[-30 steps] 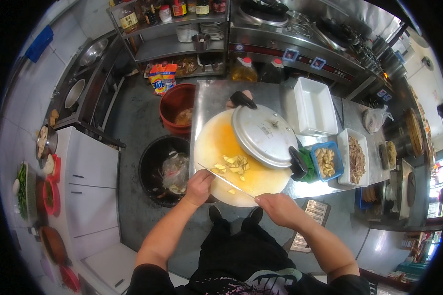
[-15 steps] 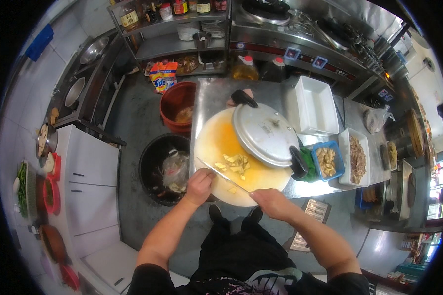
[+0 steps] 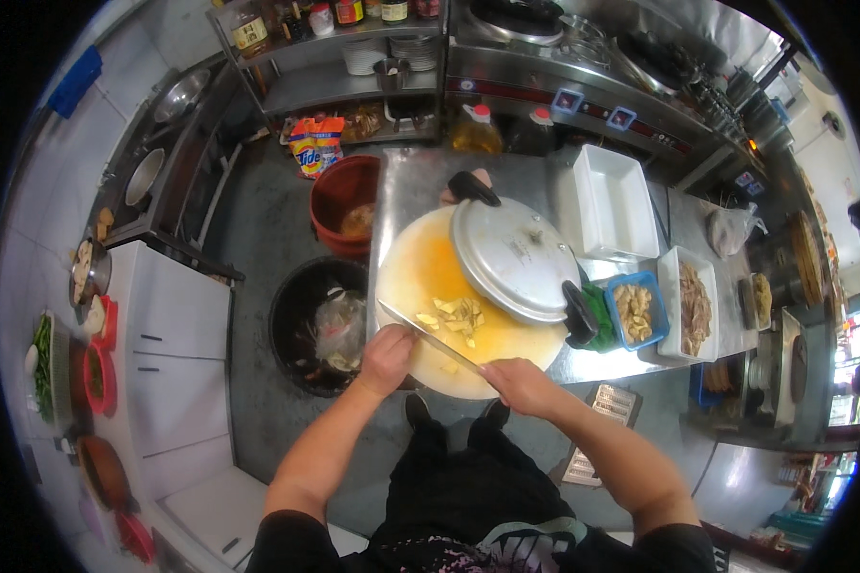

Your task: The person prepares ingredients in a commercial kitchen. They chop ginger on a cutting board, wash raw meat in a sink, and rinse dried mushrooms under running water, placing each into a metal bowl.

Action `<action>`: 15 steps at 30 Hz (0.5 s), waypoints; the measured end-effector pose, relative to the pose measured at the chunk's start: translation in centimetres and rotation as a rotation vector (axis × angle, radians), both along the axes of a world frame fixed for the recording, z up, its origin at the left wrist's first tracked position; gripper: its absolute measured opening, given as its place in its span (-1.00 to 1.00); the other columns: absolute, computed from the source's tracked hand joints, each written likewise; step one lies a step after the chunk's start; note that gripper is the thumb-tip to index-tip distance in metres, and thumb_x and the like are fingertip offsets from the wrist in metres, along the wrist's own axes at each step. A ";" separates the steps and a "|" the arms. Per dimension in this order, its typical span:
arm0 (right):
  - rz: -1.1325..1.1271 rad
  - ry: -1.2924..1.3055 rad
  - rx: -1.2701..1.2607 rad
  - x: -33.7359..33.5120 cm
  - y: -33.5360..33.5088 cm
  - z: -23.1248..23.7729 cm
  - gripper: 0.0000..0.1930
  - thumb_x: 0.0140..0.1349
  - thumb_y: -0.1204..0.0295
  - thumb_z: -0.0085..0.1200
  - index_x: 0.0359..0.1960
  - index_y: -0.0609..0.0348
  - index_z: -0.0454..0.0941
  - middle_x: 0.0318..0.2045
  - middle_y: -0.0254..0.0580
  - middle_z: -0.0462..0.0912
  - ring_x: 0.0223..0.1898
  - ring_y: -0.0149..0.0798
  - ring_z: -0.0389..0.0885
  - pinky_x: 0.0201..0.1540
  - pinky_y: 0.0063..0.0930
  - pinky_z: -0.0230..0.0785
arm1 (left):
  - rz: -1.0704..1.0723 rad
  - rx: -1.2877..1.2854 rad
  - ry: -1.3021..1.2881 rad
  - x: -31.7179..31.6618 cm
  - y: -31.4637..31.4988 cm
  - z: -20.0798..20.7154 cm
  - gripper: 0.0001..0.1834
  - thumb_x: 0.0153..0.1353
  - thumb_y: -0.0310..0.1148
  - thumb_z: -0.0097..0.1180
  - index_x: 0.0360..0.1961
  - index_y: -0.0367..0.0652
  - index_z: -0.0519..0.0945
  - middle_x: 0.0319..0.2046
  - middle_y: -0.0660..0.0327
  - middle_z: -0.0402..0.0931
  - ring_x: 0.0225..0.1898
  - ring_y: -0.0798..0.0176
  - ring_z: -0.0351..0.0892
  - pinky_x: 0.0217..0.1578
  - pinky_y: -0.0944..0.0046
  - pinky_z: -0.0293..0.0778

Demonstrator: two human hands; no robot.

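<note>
My right hand (image 3: 524, 384) is closed round the handle end of a knife (image 3: 440, 346), whose blade slants up to the left over the round white cutting board (image 3: 406, 256). My left hand (image 3: 389, 357) sits at the board's near left edge with fingers curled against the blade; what is under them is hidden. Just beyond the blade lies a small heap of cut yellow pieces (image 3: 464, 315), which look like ginger. A silver pressure-cooker lid (image 3: 508, 253) with black handles rests on the far right part of the board, and orange-yellow juice stains the surface.
Right of the board are a green cloth (image 3: 598, 315), a blue basket (image 3: 661, 327) of yellowish pieces, a white tray (image 3: 672, 306) of meat-like strips and another white tray (image 3: 588, 205). A black tub (image 3: 282, 320) and a red-brown bucket (image 3: 330, 191) stand left of the steel table (image 3: 401, 167).
The knife has tilted, so more of its blade face shows. My right hand has shifted slightly up and left; my left hand has barely moved.
</note>
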State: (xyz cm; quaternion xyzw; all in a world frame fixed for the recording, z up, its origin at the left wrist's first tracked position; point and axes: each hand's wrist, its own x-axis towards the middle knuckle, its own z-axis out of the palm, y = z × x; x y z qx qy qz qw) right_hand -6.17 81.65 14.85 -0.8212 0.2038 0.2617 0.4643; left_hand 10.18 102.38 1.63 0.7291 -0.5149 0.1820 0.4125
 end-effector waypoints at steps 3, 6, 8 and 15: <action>-0.002 -0.130 -0.011 0.5 0.0 -1.2 -0.44 0.52 -0.01 -0.19 -0.38 0.27 0.55 -0.48 0.08 0.63 -0.40 0.14 0.60 -0.25 -0.09 0.46 | -0.007 0.009 0.016 0.0 -0.1 0.5 -0.85 -0.06 -0.65 0.23 -0.38 -0.31 0.62 -0.36 0.10 0.59 -0.30 0.01 0.63 -0.30 0.17 0.59; -0.136 0.078 0.134 -0.1 -1.4 -0.2 -0.44 0.51 -0.03 -0.16 -0.39 0.26 0.53 -0.62 -0.09 0.54 -0.56 -0.12 0.54 -0.40 -0.24 0.42 | -0.011 0.049 0.053 -0.3 -0.5 1.0 -0.88 0.00 -0.64 0.21 -0.38 -0.31 0.62 -0.34 0.08 0.60 -0.25 0.01 0.63 -0.21 0.12 0.58; -0.218 0.072 0.144 -1.4 -2.0 1.2 -0.45 0.51 -0.03 -0.15 -0.39 0.25 0.53 -0.66 -0.19 0.47 -0.61 -0.26 0.49 -0.45 -0.31 0.39 | 0.023 0.063 0.010 -0.4 -0.5 1.3 -0.90 0.06 -0.65 0.19 -0.36 -0.31 0.64 -0.33 0.07 0.61 -0.21 0.02 0.63 -0.14 0.09 0.57; -0.016 -0.471 -0.428 -5.9 -1.2 2.2 -0.64 0.40 0.09 0.05 -0.24 0.14 0.66 -0.50 -0.02 0.68 -0.48 -0.03 0.67 -0.40 -0.20 0.50 | 0.191 -0.794 1.420 1.7 3.3 5.7 -0.64 0.25 -0.58 0.05 0.09 -0.21 0.52 0.03 0.12 0.53 -0.04 0.10 0.62 -0.17 0.14 0.61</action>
